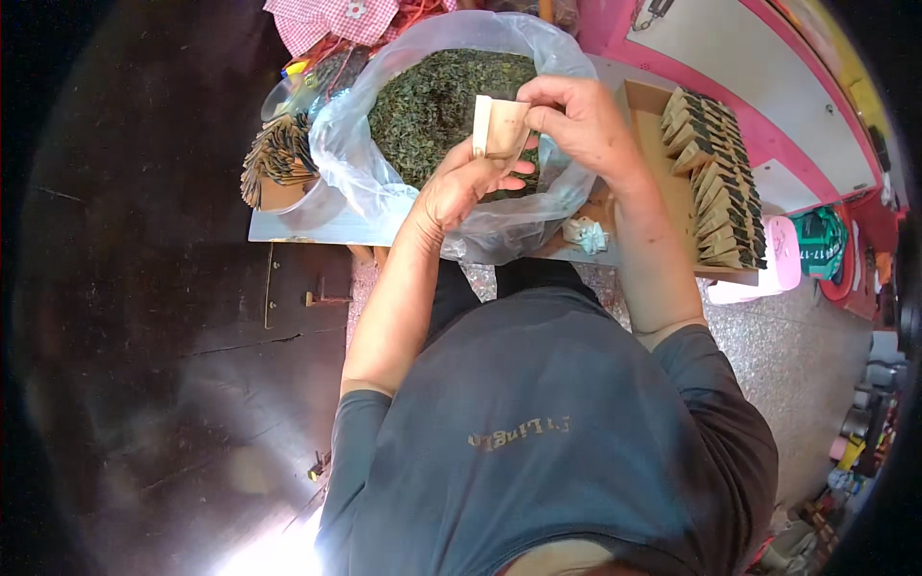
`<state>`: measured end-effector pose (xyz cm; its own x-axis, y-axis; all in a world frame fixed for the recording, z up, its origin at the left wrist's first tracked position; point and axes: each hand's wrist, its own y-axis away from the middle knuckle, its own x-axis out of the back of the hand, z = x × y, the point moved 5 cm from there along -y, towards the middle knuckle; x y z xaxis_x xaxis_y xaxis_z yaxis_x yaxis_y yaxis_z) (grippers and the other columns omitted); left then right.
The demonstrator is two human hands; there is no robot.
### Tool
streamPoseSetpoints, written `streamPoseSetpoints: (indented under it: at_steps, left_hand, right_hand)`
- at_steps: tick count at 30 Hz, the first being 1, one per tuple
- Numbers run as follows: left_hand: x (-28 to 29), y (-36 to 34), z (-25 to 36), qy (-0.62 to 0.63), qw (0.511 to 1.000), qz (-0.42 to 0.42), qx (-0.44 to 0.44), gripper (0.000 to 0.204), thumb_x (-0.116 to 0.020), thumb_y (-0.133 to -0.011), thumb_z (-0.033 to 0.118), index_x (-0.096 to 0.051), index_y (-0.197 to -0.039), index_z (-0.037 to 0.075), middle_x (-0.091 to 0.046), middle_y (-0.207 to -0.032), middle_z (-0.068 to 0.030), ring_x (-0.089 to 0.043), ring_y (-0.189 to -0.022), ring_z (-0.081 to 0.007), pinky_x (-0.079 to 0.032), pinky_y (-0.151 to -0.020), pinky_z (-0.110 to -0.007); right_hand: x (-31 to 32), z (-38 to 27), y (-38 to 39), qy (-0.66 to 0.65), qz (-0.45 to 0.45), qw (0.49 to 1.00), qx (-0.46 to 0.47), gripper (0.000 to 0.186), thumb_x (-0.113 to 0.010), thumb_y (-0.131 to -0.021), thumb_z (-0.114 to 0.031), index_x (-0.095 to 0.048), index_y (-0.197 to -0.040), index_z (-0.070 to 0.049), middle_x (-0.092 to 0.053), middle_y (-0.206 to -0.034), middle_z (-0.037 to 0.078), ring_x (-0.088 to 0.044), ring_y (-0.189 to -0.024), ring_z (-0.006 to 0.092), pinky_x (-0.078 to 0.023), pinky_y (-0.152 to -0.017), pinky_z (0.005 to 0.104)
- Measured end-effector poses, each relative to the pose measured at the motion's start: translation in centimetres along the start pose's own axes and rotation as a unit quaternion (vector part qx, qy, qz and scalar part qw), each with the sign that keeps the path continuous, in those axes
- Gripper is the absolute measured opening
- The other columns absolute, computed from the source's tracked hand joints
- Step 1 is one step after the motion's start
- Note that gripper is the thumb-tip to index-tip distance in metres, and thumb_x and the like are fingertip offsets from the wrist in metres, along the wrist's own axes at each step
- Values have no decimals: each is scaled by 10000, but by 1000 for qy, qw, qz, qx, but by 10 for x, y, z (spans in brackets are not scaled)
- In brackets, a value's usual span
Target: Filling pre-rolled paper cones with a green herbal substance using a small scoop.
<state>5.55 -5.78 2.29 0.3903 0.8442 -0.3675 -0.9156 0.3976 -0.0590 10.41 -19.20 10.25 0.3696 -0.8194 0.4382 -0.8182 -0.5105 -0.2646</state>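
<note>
While the left hand (459, 192) is cradling a small tan paper packet (503, 132) from below, the right hand (583, 120) is pinching its upper corner; both grips are holding that one packet above a translucent plastic bag (338, 144) of dried dark-green leaves (423, 106). Right of the bag, rows of brown-and-black paper packets (718, 187) are lining a brown cardboard tray (672, 187), looking finished to me. Left of the bag, a fanned brown-and-black bundle (279, 158) is sitting, seemingly unused. Plenty of leaves are remaining, so I'm judging the work partway along; whether the held packet is containing anything, I cannot tell.
</note>
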Motion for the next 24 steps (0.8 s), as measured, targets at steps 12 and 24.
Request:
streamPoseSetpoints:
  at_steps: [12,24]
  left_hand:
    - [-72,-66,-27,-105,992,-75,8,567,-484,-800,-25,-422,-1361,36,-511,-1307,-94,-490,-1186,-212,-415,-966,-320]
    - [-142,-202,-112,-310,947,-69,50,563,-541,-836,59,-396,-1378,11,-521,-1316,-137,-550,-1126,-226,-450,-925,-331]
  right_hand:
    - [96,14,111,202,250,947,0,111,-624,-787,-95,-628,-809,13,-553,-619,78,-520,-582,106,-427,-550,267]
    - [190,123,164,423,283,823,-250,156,-583,-817,-185,-642,-810,-41,-626,-750,223,-621,-763,410,-490,-668,479]
